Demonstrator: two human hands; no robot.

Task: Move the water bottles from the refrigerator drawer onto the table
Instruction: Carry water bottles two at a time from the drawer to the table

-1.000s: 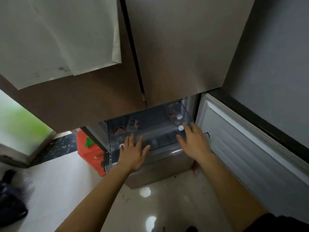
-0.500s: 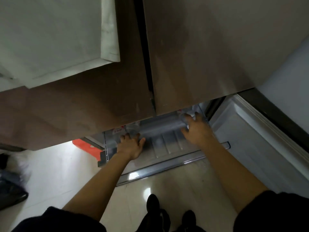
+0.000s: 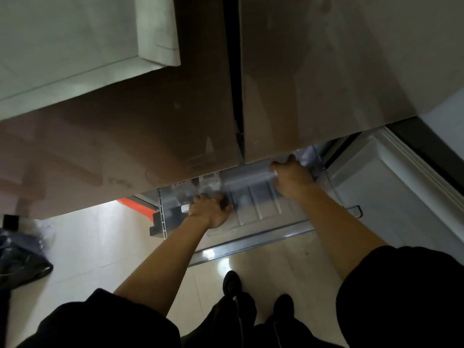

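The clear refrigerator drawer (image 3: 261,222) is pulled out below the brown fridge doors. Both my hands are inside it. My left hand (image 3: 211,209) curls round a clear water bottle (image 3: 198,190) lying at the drawer's left side, whose white cap (image 3: 185,208) shows just left of my fingers. More bottles with red-and-white labels (image 3: 208,177) lie behind it, half hidden under the door. My right hand (image 3: 292,179) is at the drawer's back right, fingers curled over a blurred clear bottle; the door edge hides most of it.
The open lower fridge door (image 3: 401,197) stands to the right of the drawer. An orange object (image 3: 136,205) sits on the floor to the left, with a dark bag (image 3: 20,259) further left. My feet (image 3: 232,282) stand on pale tiles just before the drawer.
My view has tipped further down and closer. Both hands have gone from lying flat at the drawer's front to reaching deeper inside, and their fingers have curled round bottles.
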